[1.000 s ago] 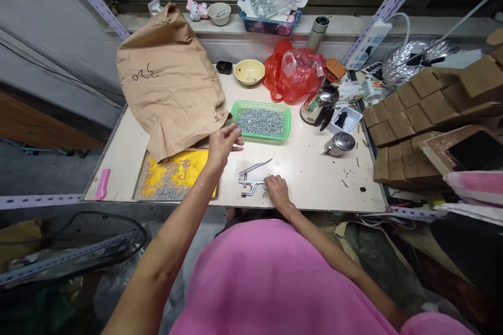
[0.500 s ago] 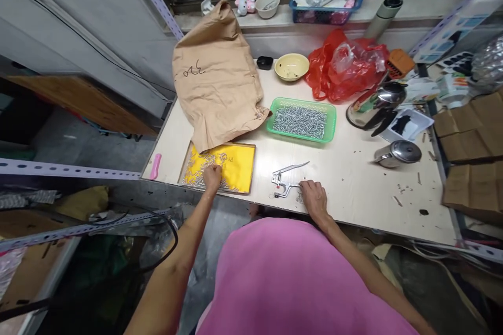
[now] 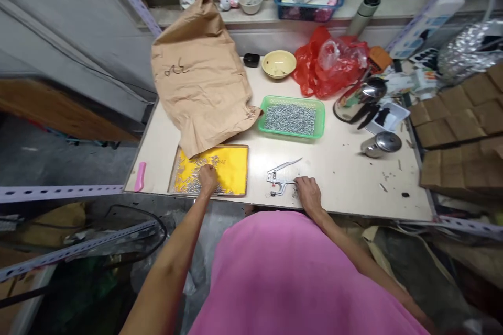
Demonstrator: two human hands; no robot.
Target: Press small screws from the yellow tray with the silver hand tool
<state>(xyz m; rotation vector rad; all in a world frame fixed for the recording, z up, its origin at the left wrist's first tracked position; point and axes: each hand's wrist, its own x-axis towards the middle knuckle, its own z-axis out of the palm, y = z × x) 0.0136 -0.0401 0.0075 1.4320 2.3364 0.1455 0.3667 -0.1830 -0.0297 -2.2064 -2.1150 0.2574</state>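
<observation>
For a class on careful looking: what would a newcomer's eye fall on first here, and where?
Probably the yellow tray, front left on the table, with the left hand over small metal pieces in it. Next, the red plastic bag at the back, behind and right of the green basket.

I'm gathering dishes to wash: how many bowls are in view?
2: a yellow bowl on the table, left of the red plastic bag, and a white bowl on the windowsill, left of the blue basket. The paper bag could hide others.
</observation>
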